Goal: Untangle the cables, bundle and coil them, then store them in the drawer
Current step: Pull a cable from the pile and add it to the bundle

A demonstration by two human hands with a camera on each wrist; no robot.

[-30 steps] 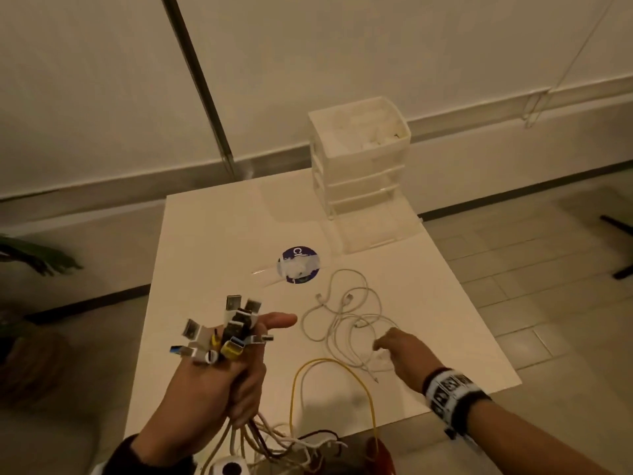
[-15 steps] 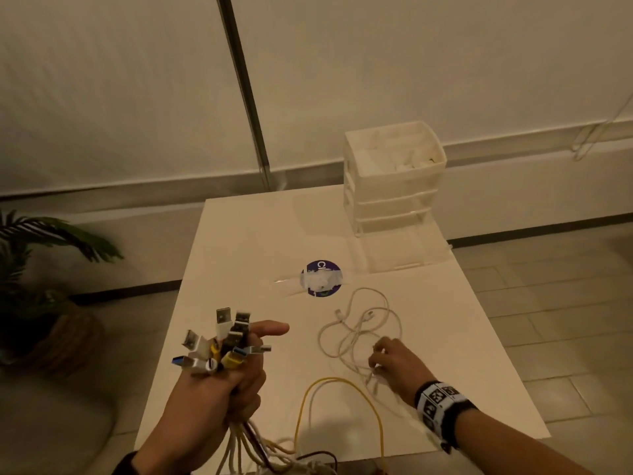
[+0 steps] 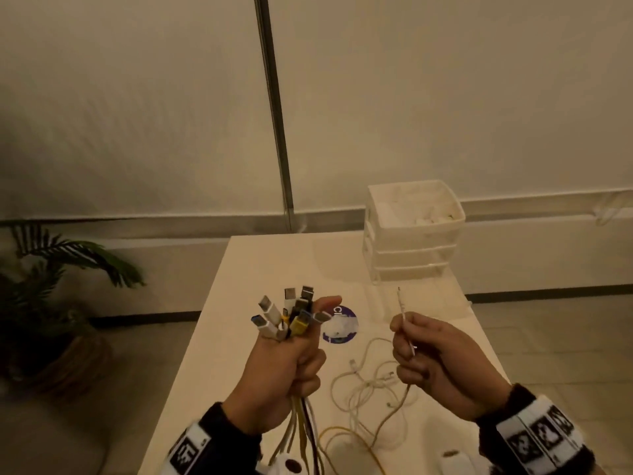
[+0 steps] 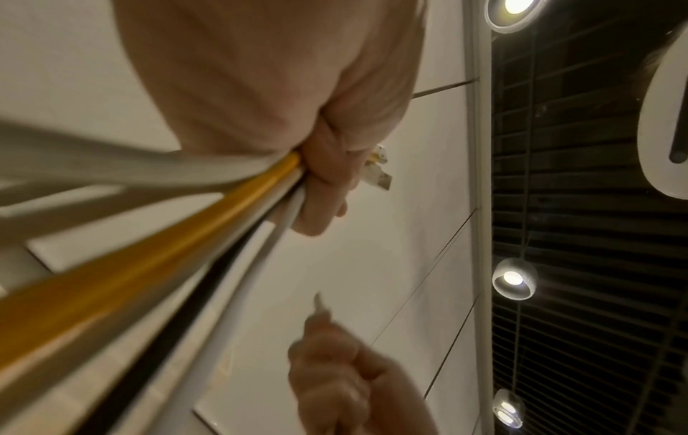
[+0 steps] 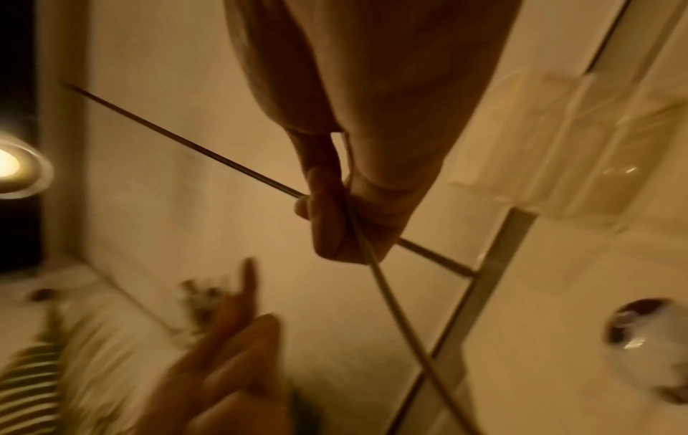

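Note:
My left hand grips a bundle of cables upright, its white, black and yellow plugs fanned out above the fist. In the left wrist view the yellow cable and its white and black neighbours run into the fist. My right hand pinches a thin white cable just below its plug, tip pointing up; the right wrist view shows that cable leaving the fingers. The rest of it trails to loose white loops on the table. The white drawer unit stands at the table's far right.
A purple round sticker lies mid-table on the white table. A yellow cable loop hangs near the front edge. A potted plant stands on the floor at the left. A wall runs behind the table.
My right hand has left the table, picked up the end of the thin white cable and raised it beside the left hand. The view has tilted upward.

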